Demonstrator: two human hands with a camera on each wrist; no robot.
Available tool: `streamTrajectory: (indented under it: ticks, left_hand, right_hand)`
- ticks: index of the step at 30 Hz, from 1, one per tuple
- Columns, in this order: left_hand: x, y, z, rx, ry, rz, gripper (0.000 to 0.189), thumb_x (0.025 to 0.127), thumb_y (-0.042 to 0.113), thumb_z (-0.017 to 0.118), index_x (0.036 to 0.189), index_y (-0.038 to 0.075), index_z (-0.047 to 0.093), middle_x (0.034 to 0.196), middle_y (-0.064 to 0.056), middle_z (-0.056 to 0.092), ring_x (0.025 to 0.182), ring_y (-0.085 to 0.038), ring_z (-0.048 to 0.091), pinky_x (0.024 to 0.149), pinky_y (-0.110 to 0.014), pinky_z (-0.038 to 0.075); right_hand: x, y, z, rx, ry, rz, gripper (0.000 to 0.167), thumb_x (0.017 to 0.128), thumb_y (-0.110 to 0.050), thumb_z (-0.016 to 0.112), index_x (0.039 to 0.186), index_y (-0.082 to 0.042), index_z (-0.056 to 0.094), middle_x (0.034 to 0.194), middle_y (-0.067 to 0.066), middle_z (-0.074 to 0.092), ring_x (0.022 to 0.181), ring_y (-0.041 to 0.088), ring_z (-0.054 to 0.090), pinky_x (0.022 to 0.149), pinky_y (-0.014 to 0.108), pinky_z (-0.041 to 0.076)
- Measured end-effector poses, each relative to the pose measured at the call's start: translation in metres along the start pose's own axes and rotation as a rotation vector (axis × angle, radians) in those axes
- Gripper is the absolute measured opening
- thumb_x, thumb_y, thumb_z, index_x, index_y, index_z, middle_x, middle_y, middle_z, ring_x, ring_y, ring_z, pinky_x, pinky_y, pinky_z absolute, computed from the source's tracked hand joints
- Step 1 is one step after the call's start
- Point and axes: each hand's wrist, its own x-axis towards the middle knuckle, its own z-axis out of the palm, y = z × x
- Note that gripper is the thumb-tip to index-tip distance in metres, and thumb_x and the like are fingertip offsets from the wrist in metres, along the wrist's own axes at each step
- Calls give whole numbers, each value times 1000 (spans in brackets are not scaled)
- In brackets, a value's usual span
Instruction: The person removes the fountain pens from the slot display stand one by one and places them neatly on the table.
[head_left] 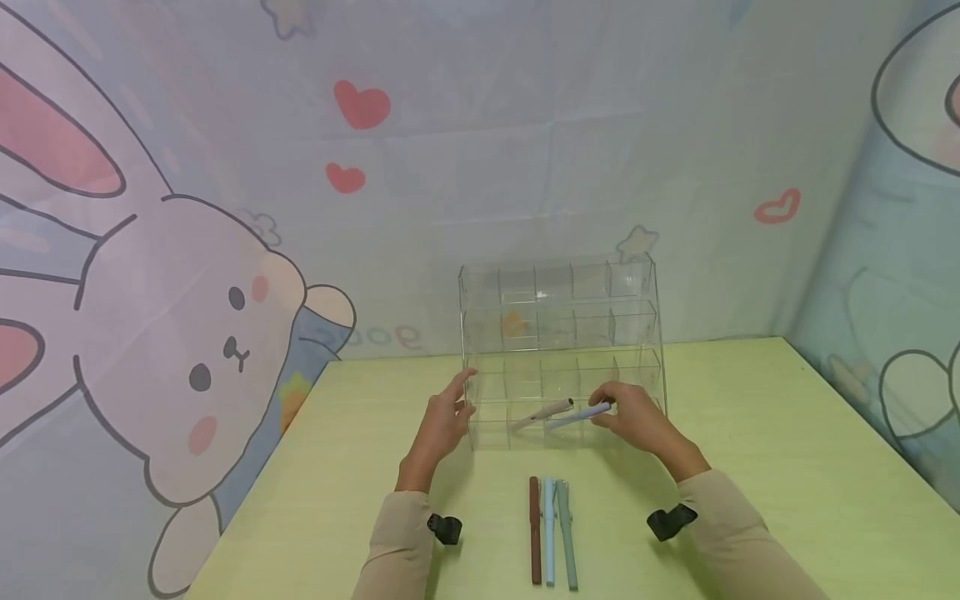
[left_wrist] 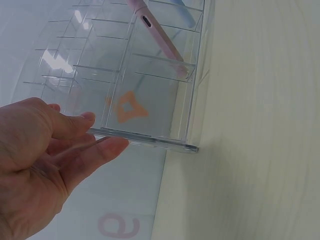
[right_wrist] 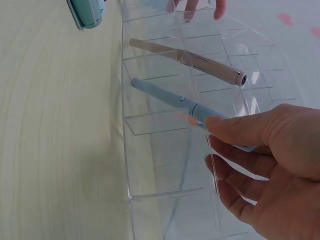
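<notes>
A clear tiered pen rack (head_left: 487, 434) with rows of compartments stands on the table. My left hand (head_left: 441, 427) pinches its left side edge between thumb and fingers, as the left wrist view shows. At the rack's bottom row, my right hand (head_left: 637, 418) pinches the upper end of a light blue pen (right_wrist: 162, 94). This pen leans with its lower end inside a bottom compartment. One compartment to the left, a pink pen (head_left: 543, 412) rests tilted. Brown (head_left: 535, 530), pale blue (head_left: 550, 532) and green (head_left: 567, 535) pens lie side by side in front of the rack.
The yellow-green table (head_left: 765, 467) extends to both sides of the rack. Behind it hangs a printed cloth (head_left: 555, 183) with a cartoon rabbit and hearts. Small black cameras (head_left: 671, 522) sit at both wrists.
</notes>
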Motion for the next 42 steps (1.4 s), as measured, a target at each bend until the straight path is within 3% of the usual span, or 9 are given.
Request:
streamTrajectory:
  ticks: [11, 23, 29, 42]
  left_hand:
    - [0, 0, 0, 13, -2, 4, 61, 96, -9, 59, 150, 13, 42, 138, -43, 42, 117, -49, 58, 74, -39, 58]
    - [0, 1, -1, 4, -5, 6, 60, 96, -10, 59, 149, 14, 42, 139, -42, 43, 117, -50, 57, 72, -38, 58]
    - [-1, 3, -1, -7, -5, 20, 60, 95, -11, 59, 148, 11, 43, 137, -44, 43, 116, -53, 57, 69, -36, 57]
    - [0, 0, -1, 4, -2, 30, 60, 95, -11, 59, 148, 14, 43, 137, -44, 43, 116, -52, 57, 69, -36, 57]
  right_hand:
    - [2, 2, 2, -6, 41, -19, 9, 88, -5, 75, 96, -4, 70, 93, 5, 68, 82, 20, 60, 69, 39, 47]
    - [3, -1, -3, 48, 64, -17, 12, 91, -11, 74, 99, -3, 71, 95, 5, 70, 91, 29, 65, 81, 52, 52]
    - [3, -3, -6, 96, 92, -8, 12, 92, -13, 74, 101, -5, 71, 98, 5, 70, 98, 32, 65, 84, 52, 53]
    - [-3, -29, -23, 166, 240, -41, 15, 91, -9, 74, 105, -3, 71, 101, 11, 71, 95, 35, 66, 83, 52, 53]
